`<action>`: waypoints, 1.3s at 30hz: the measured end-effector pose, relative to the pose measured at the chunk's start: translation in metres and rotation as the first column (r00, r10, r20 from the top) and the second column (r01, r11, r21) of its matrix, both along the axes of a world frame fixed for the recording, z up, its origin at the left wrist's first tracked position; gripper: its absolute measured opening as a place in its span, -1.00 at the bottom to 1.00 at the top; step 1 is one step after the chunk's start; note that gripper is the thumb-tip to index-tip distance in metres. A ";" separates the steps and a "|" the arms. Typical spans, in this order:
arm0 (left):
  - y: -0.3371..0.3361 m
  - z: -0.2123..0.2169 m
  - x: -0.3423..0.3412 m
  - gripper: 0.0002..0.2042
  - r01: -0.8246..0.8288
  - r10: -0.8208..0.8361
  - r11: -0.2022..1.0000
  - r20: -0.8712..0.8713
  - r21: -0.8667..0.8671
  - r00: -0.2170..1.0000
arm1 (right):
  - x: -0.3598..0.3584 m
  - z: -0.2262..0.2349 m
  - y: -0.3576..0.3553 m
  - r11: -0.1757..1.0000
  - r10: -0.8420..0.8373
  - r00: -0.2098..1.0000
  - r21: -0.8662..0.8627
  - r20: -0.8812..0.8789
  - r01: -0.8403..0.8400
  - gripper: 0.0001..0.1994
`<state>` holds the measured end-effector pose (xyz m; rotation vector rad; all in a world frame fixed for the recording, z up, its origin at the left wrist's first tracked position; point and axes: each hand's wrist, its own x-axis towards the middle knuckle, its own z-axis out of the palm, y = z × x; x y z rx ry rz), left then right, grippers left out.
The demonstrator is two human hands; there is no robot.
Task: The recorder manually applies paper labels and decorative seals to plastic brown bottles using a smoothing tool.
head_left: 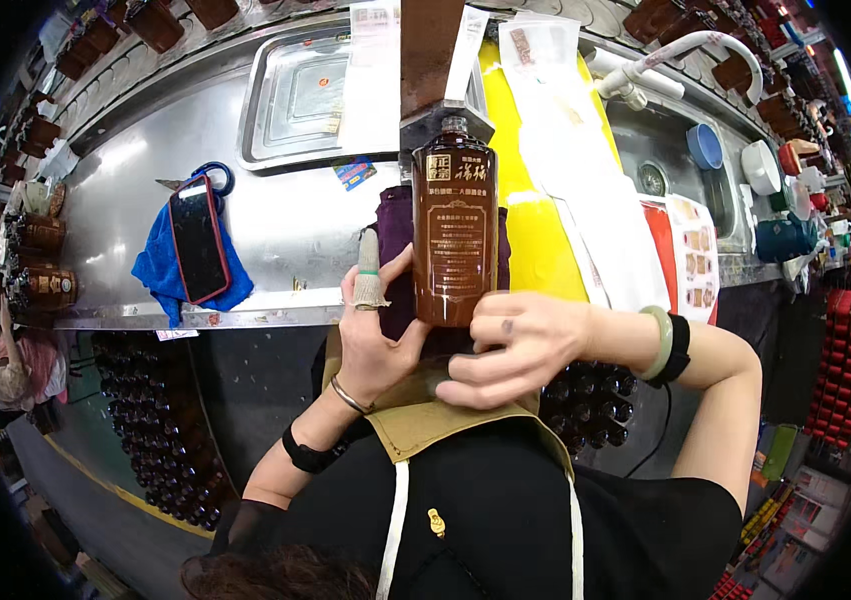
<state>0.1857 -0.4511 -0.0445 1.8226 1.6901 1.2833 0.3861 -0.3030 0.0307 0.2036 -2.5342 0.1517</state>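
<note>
A brown glass bottle (pixel 456 235) with pale gold print lies before me, its neck pointing away, over a dark purple cloth (pixel 395 225). My left hand (pixel 377 340) is open at the bottle's lower left side, with one fingertip and the thumb at its edge. A beige wrap (pixel 368 270) with a green band covers one raised finger of that hand. Beside the bottle's lower right corner is my right hand (pixel 520 345), its fingers curled together. Whether anything sits inside those fingers is hidden.
On the metal bench (pixel 295 235), a phone (pixel 199 240) rests on a blue cloth (pixel 150 262), left of a metal tray (pixel 295 95). White paper sheets (pixel 570 150) overlie yellow material (pixel 545 235) at right. Beyond stands a sink (pixel 670 150). Dark bottles (pixel 160 430) crowd the floor below.
</note>
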 end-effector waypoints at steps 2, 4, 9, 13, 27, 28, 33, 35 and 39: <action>0.002 0.002 0.002 -0.27 -0.005 0.005 1.000 0.013 -0.006 1.000 | 0.001 -0.001 -0.016 0.994 0.037 0.991 -0.103 0.131 -0.024 -0.64; -0.002 -0.001 0.002 -0.22 0.000 0.004 0.999 0.076 -0.052 0.997 | -0.018 -0.003 0.022 0.885 -0.391 0.917 -0.305 -0.074 0.353 -0.74; 0.005 0.002 0.008 -0.11 0.003 0.006 0.998 0.145 -0.061 0.989 | -0.001 -0.020 0.041 0.882 -0.466 0.850 -0.058 -0.247 0.467 -0.79; 0.013 0.005 0.015 0.00 -0.032 0.042 0.998 0.192 -0.053 0.981 | 0.016 -0.014 -0.037 0.986 0.082 0.991 -0.138 -0.103 -0.096 -0.73; 0.012 0.008 0.008 -0.16 0.001 -0.001 1.000 0.000 0.015 1.000 | 0.097 -0.027 0.017 0.366 -0.799 0.542 -0.504 0.261 0.782 -0.69; 0.014 0.019 0.014 -0.15 -0.038 0.040 0.998 -0.026 0.049 0.999 | 0.109 -0.037 0.032 0.412 -0.816 0.530 -0.410 0.232 0.814 -0.73; 0.014 0.022 0.010 -0.20 -0.012 0.016 0.996 -0.045 0.089 0.999 | 0.229 -0.059 0.128 0.101 -0.907 0.110 -0.043 0.406 0.994 -0.75; 0.014 0.018 0.011 -0.23 0.010 0.000 0.992 -0.074 0.129 0.997 | 0.293 -0.049 0.163 -0.016 -0.775 -0.072 0.095 0.628 0.995 -0.65; 0.014 0.018 0.012 -0.27 0.014 -0.003 0.990 -0.076 0.140 0.997 | 0.362 -0.053 0.188 -0.156 -0.428 -0.047 -0.023 0.902 0.987 -0.45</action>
